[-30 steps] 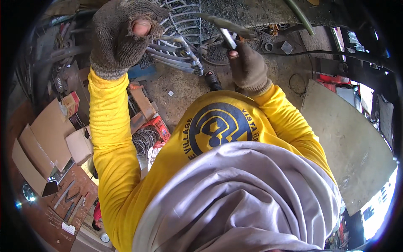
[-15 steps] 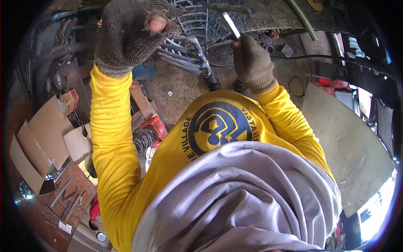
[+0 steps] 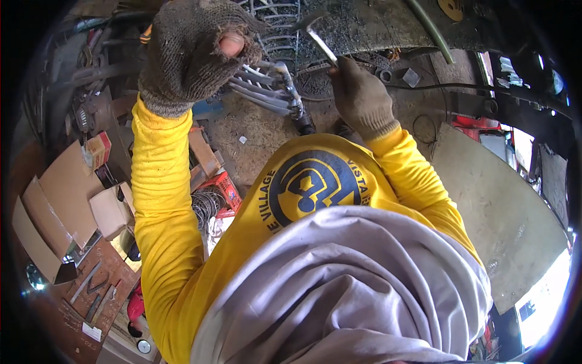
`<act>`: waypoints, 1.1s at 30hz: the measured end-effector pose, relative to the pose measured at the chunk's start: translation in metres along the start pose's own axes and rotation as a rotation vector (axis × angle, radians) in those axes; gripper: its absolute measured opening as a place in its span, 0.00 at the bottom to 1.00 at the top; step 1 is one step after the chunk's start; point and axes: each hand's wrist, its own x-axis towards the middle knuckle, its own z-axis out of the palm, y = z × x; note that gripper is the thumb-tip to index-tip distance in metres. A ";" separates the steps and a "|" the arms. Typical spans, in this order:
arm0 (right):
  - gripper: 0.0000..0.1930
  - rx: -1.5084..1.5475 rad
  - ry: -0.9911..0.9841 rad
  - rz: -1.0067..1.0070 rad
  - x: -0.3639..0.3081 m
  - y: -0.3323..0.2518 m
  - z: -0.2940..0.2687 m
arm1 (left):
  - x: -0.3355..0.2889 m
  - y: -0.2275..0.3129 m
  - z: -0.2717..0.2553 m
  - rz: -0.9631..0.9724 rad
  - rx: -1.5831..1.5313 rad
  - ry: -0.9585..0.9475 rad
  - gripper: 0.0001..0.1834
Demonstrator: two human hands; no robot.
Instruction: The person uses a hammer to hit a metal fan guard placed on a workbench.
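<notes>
My left hand [image 3: 197,51], in a brown knit glove with the bare thumb tip poking through a torn hole, is closed; whatever it grips is hidden behind the glove. Beside and beyond it lies a metal frame of curved grey rods [image 3: 264,94] joined to a bar. My right hand [image 3: 362,100], in a matching glove, is closed around the bright metal handle of a hammer [image 3: 322,47]. The hammer's dark head is at the handle's far end, over the dark work surface and right of a row of curved rods [image 3: 279,30].
A dark worktable [image 3: 376,27] spans the far side, with a green-grey pipe [image 3: 430,30] on it. Cardboard boxes [image 3: 66,194] and a brown board with tools [image 3: 97,285] are at left. Coiled wire [image 3: 208,205] lies beside a red crate [image 3: 229,189]. A large pale sheet [image 3: 491,212] stands at right.
My right hand has moved slightly left and down with the hammer, whose head now shows more clearly. My left hand has shifted a little right, still closed.
</notes>
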 end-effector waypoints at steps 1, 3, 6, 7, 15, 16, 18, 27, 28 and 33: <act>0.11 0.067 0.078 -0.042 -0.007 -0.008 -0.003 | -0.003 -0.001 0.001 0.031 0.016 0.009 0.32; 0.11 0.163 0.258 -0.113 -0.013 -0.015 -0.010 | -0.001 -0.008 0.010 0.040 -0.033 0.014 0.32; 0.12 0.022 -0.024 -0.005 -0.013 0.000 0.002 | 0.006 0.005 -0.003 -0.018 -0.068 -0.008 0.33; 0.13 -0.039 -0.162 0.060 -0.009 0.002 0.006 | 0.001 -0.002 0.002 0.023 -0.037 0.026 0.33; 0.14 -0.076 -0.133 0.071 -0.014 0.010 0.012 | -0.001 -0.011 0.031 0.134 -0.313 0.340 0.33; 0.14 -0.041 0.001 0.004 -0.014 0.009 0.014 | 0.003 -0.026 0.072 0.300 -0.494 0.653 0.33; 0.13 0.018 0.143 -0.009 -0.014 -0.001 0.001 | 0.004 -0.032 0.074 0.304 -0.507 0.647 0.33; 0.12 -0.072 0.094 -0.046 0.012 0.014 0.009 | -0.005 -0.010 0.012 -0.020 -0.146 0.076 0.32; 0.13 -0.049 0.127 -0.059 0.009 0.009 0.006 | -0.011 -0.011 0.011 -0.032 -0.159 0.071 0.32; 0.14 0.022 0.152 -0.066 0.001 0.001 0.001 | -0.015 -0.011 0.003 -0.046 -0.156 0.033 0.33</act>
